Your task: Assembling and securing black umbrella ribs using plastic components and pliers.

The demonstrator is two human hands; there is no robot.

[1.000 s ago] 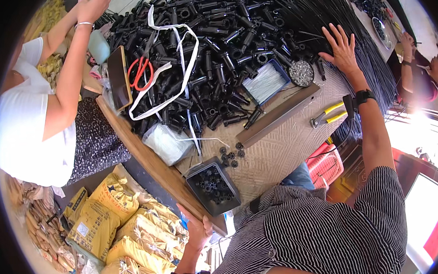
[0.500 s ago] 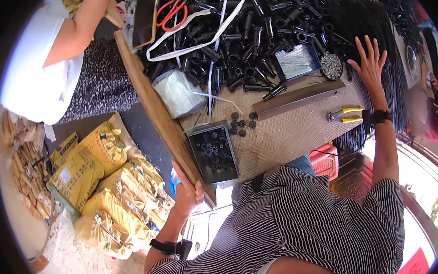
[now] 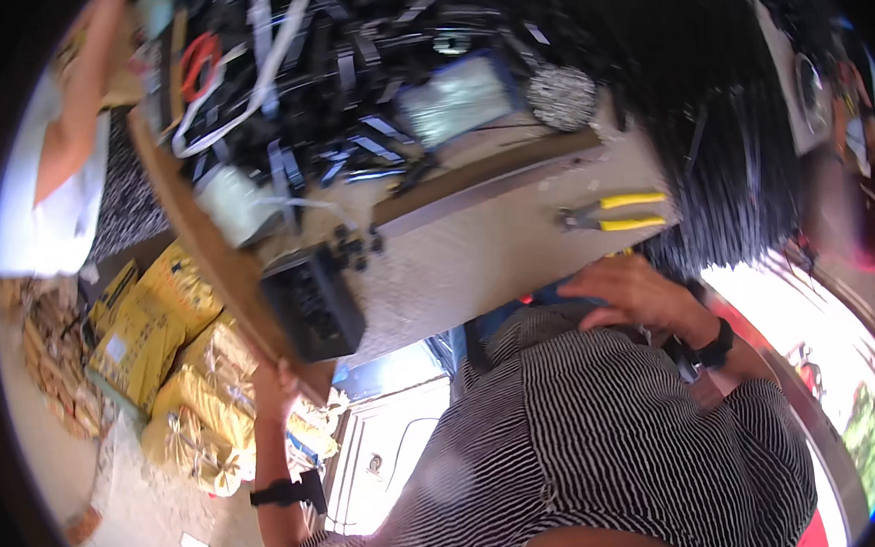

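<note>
Our right hand [image 3: 629, 287] has drawn back from the black rods [image 3: 710, 136], open at the surface [image 3: 477, 261] edge; our left hand [image 3: 279, 378] still grips its corner. Yellow sacks [image 3: 160, 331] lie at eight o'clock.

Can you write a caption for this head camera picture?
Left hand grips the workbench edge; right hand rests near yellow-handled pliers.
</note>
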